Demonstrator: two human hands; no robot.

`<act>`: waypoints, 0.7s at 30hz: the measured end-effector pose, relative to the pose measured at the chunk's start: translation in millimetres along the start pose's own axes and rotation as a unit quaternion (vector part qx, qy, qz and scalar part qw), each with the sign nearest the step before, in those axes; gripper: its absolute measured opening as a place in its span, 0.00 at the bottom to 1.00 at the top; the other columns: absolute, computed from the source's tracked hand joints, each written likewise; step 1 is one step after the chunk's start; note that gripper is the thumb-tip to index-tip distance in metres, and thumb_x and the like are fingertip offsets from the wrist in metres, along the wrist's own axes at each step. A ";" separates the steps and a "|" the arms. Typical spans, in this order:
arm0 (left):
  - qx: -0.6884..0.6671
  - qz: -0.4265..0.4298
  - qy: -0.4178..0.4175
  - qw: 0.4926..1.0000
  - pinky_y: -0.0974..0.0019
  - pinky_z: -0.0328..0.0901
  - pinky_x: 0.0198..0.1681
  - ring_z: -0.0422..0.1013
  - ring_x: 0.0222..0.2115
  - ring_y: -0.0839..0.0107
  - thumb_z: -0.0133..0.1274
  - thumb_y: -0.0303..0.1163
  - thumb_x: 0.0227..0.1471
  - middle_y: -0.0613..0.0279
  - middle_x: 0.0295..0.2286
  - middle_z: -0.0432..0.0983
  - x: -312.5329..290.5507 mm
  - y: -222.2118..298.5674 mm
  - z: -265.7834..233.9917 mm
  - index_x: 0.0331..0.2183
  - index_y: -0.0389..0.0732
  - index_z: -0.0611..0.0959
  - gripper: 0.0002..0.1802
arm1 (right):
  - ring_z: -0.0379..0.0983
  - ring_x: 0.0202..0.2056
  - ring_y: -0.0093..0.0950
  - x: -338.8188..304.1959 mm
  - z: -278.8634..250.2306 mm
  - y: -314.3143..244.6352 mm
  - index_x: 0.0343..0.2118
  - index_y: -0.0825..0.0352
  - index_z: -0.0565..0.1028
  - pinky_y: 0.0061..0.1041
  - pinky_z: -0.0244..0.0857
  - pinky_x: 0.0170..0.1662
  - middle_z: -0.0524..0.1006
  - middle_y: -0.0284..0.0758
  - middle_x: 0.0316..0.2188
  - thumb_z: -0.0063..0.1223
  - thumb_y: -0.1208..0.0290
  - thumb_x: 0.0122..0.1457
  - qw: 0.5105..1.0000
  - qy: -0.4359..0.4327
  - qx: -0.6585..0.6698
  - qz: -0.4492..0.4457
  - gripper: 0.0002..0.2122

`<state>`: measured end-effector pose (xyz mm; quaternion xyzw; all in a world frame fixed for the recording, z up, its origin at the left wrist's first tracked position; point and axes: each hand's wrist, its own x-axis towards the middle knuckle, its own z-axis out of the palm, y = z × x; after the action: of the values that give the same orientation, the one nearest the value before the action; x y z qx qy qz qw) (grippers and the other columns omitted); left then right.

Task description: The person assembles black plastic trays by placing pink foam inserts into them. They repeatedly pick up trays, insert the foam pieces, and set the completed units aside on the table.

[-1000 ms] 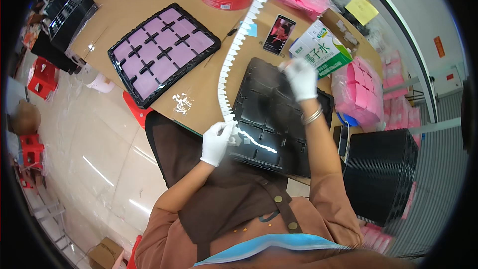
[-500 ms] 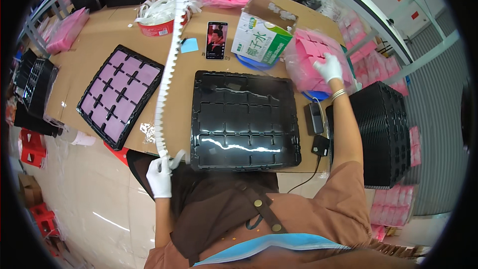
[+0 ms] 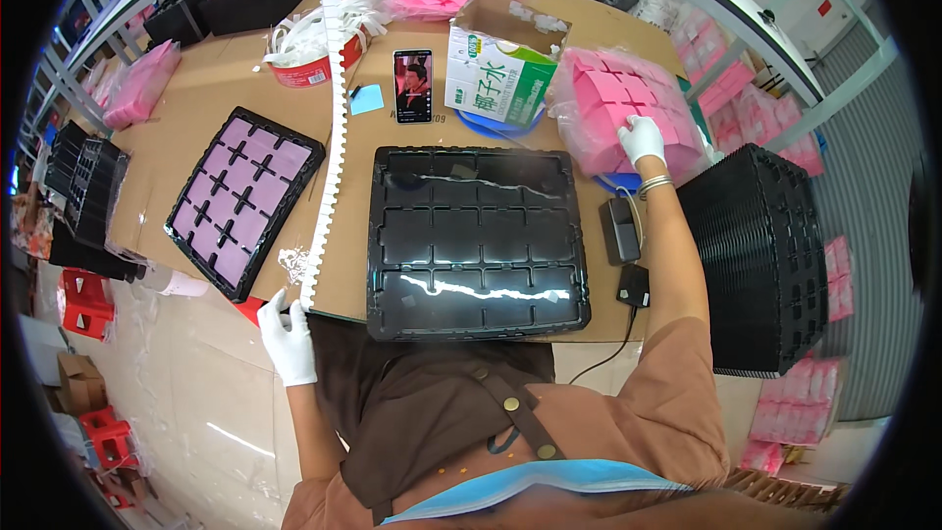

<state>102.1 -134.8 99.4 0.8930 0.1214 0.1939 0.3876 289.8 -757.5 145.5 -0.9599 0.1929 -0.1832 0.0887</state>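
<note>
My left hand [image 3: 287, 342], in a white glove, is at the table's front edge, thumb and forefinger apart and nothing seen between them. Beside it is the lower end of a long white toothed strip [image 3: 329, 147], which runs up past the far side of the table. My gloved right hand [image 3: 643, 140] reaches out to the right, its fingers bent onto the near edge of pink slotted sheets [image 3: 606, 88] in a clear plastic bag. In front of me lies a black compartment tray [image 3: 476, 236] with a glossy surface.
On the left sits a black tray with purple pads [image 3: 240, 201]. Behind are a red tub of white strips [image 3: 299, 71], a phone [image 3: 412, 86] and a cardboard carton [image 3: 496, 79]. A black adapter [image 3: 619, 233] and a tall stack of black trays [image 3: 751, 265] stand right.
My left hand has let go of the strip's curled lower end and moved left. My right hand has come nearer, its fingers now curled at the edge of the pink sheets.
</note>
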 end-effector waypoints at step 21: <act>-0.470 -0.106 -0.395 0.782 0.68 0.71 0.40 0.75 0.33 0.70 0.45 0.41 0.60 0.55 0.37 0.77 19.7 123.3 87.9 0.46 0.34 0.77 0.21 | 0.77 0.32 0.33 26.1 -51.1 2.4 0.31 0.70 0.78 0.27 0.68 0.38 0.80 0.43 0.29 0.58 0.71 0.47 0.976 -0.007 0.217 -0.032 0.09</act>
<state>166.7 -266.9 140.6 0.5799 -0.0542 -0.1852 0.7915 291.7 -775.3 200.2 -0.9248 0.1172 -0.2164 0.2901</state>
